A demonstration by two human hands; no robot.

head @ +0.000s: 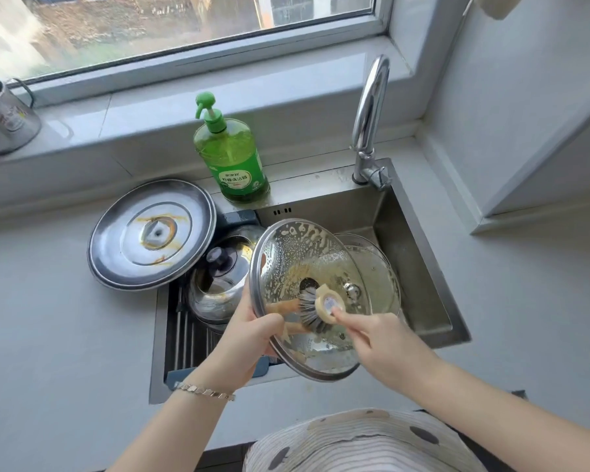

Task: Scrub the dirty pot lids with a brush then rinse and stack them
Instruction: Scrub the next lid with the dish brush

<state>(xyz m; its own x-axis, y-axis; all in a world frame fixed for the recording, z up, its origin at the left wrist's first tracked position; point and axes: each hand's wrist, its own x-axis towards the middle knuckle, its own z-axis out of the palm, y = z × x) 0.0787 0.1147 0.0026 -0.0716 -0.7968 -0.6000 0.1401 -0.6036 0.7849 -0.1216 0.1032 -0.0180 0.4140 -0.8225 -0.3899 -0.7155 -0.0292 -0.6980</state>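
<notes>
Left hand clenched on the left rim of the glass lid, thumb on the near face, fingers showing through the glass; right hand wrapped round the brush, bristles against the lid near its centre

I log the rest as follows:
- Held lid: tilted above the front half of the sink, foam across its upper part
- Second glass lid: in the basin just behind, partly hidden
- Domed steel lid, black knob: on the drain rack at the sink's left side
- Large flat steel lid, orange-stained: across the sink's rear-left corner, just beside the domed one
- Green dish soap bottle: rear rim
- Faucet: rear-right corner
- Metal mug: windowsill, far left
</notes>
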